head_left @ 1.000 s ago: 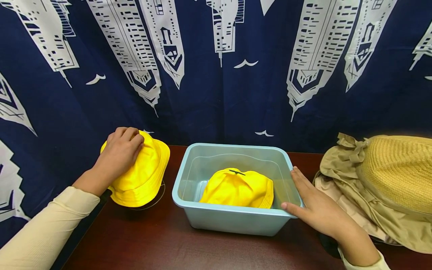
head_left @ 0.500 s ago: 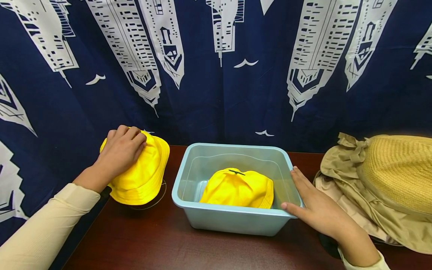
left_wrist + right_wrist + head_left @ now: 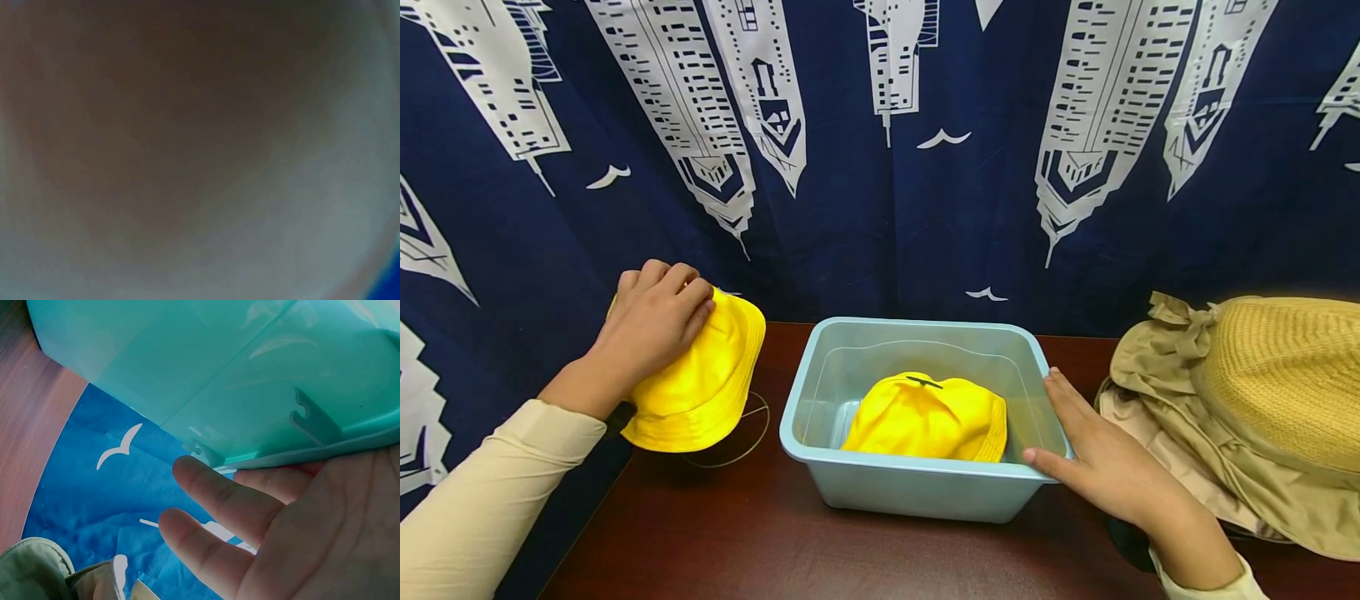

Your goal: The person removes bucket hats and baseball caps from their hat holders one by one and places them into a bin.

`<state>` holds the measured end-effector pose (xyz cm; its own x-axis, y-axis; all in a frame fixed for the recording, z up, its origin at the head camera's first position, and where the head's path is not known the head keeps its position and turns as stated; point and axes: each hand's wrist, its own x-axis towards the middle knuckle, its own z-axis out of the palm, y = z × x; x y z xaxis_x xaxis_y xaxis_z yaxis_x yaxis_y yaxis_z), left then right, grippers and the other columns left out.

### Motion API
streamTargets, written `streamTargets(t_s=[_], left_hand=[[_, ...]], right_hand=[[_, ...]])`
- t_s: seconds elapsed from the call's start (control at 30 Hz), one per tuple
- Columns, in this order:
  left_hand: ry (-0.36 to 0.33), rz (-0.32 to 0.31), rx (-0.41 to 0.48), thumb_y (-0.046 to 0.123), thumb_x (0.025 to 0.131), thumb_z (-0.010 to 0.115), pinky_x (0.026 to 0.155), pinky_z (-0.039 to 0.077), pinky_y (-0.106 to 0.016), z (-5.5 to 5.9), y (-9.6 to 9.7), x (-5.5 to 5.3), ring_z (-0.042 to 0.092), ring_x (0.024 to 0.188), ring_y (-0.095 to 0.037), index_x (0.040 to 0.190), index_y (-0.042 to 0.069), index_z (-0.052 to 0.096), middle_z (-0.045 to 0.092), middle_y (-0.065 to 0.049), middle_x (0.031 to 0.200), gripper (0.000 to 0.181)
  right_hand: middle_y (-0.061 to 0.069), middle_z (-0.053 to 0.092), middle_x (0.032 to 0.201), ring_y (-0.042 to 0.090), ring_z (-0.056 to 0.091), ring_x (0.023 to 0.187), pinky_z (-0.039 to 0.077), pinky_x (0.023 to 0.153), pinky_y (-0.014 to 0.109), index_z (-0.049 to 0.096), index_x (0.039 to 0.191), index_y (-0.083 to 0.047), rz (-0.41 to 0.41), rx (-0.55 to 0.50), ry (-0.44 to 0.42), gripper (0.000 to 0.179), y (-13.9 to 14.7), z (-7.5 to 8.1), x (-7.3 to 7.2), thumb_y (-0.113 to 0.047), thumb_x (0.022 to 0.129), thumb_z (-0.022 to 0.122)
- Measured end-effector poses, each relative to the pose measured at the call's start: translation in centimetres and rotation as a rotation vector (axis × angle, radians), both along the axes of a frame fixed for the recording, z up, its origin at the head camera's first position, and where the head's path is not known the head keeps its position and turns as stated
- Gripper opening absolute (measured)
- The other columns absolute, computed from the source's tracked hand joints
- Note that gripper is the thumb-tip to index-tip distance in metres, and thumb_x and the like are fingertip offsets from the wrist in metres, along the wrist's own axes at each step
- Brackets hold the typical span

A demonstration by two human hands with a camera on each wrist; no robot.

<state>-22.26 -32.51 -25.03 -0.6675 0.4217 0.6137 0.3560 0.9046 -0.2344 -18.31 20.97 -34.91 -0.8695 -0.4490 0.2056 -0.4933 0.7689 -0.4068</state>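
Note:
At the left of the head view, my left hand [image 3: 651, 325] grips a yellow bucket hat [image 3: 700, 408] by its crown, fingers bent over the top. A thin chin cord [image 3: 766, 421] hangs from the hat over the table. My right hand [image 3: 1112, 467] rests on the right rim of a light blue plastic bin [image 3: 917, 492], its fingers fairly straight. Inside the bin lies a second yellow hat [image 3: 925, 421] with a small dark strip on top. The right wrist view has the right hand's palm [image 3: 325, 531] at the bin's rim. In the left wrist view only a blurred close surface shows.
A woven straw hat [image 3: 1285, 375] lies on beige cloth hats [image 3: 1180, 450] right of the bin. Behind the dark red-brown table [image 3: 760, 542] hangs a navy cloth [image 3: 880, 233] with white building prints. The table's left edge runs below the left forearm.
My left hand has shifted a little left and up with the yellow bucket hat, and more of its cord shows. The right hand and the bin stay nearly where they were.

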Motion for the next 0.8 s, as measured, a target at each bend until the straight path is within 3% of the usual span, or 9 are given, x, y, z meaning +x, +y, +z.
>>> streamTargets(t_s=[0.3,0.57,0.8], left_hand=[[0.063,-0.085,-0.057,0.017,0.095,0.066,0.077,0.035,-0.052,3.6,2.8,0.7,0.045,0.098,-0.038,0.106,0.004,0.066,0.059,-0.017,0.106,0.017],[0.08,-0.196,-0.151,0.02,0.099,0.06,0.079,0.034,-0.049,6.1,8.7,0.0,0.044,0.099,-0.035,0.108,0.007,0.065,0.059,-0.014,0.107,0.017],[0.134,-0.373,-0.196,0.022,0.101,0.058,0.078,0.035,-0.046,7.8,14.0,-0.6,0.046,0.1,-0.033,0.105,0.008,0.064,0.06,-0.011,0.108,0.016]], right_hand=[[0.009,0.006,0.165,0.041,0.027,0.144,0.035,0.103,0.064,0.012,0.159,-0.005,0.004,0.002,0.006,0.094,0.0,0.0,0.0,-0.051,0.094,0.063],[0.01,0.007,0.165,0.042,0.029,0.143,0.035,0.104,0.063,0.012,0.159,-0.004,-0.007,-0.002,0.002,0.094,0.4,-0.1,0.2,-0.05,0.094,0.062],[0.01,0.007,0.165,0.04,0.029,0.143,0.035,0.105,0.06,0.013,0.159,-0.004,-0.004,-0.005,0.015,0.095,0.3,0.0,0.3,-0.053,0.094,0.061]])
